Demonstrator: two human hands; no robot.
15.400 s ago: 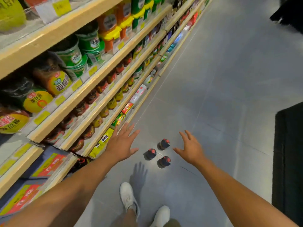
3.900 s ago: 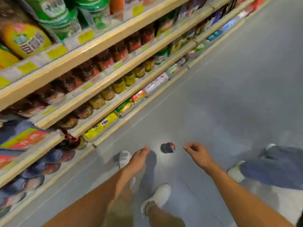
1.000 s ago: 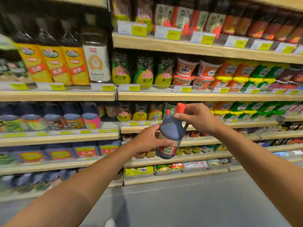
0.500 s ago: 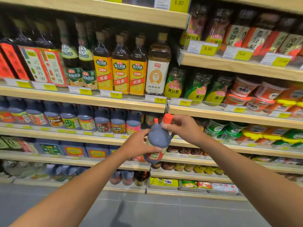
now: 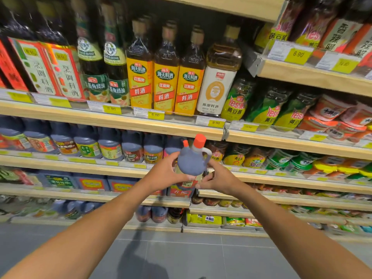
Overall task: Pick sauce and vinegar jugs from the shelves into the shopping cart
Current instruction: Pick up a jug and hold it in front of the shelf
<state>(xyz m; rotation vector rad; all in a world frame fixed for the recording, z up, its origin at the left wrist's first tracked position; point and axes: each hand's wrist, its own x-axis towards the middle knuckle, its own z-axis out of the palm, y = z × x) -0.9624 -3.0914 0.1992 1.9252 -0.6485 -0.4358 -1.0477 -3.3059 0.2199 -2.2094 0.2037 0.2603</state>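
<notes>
I hold a dark jug point(image 5: 191, 163) with a red cap and a side handle upright in front of the shelves. My left hand point(image 5: 165, 174) grips its left side. My right hand point(image 5: 216, 178) grips its lower right side, below the handle. The jug's lower label is partly hidden by my fingers. It hangs level with a shelf row of similar dark jugs point(image 5: 109, 142). No shopping cart is in view.
Wooden shelves point(image 5: 112, 122) fill the view. Tall bottles point(image 5: 165, 67) stand on the shelf above. Pouches and tubs point(image 5: 281, 109) lie to the right. More jugs point(image 5: 153, 214) sit on the bottom shelf. Grey floor tiles point(image 5: 191, 256) run below.
The view has moved closer to the shelves. My right hand has slid from the jug's cap down to its lower right side. The jug stays upright between both hands.
</notes>
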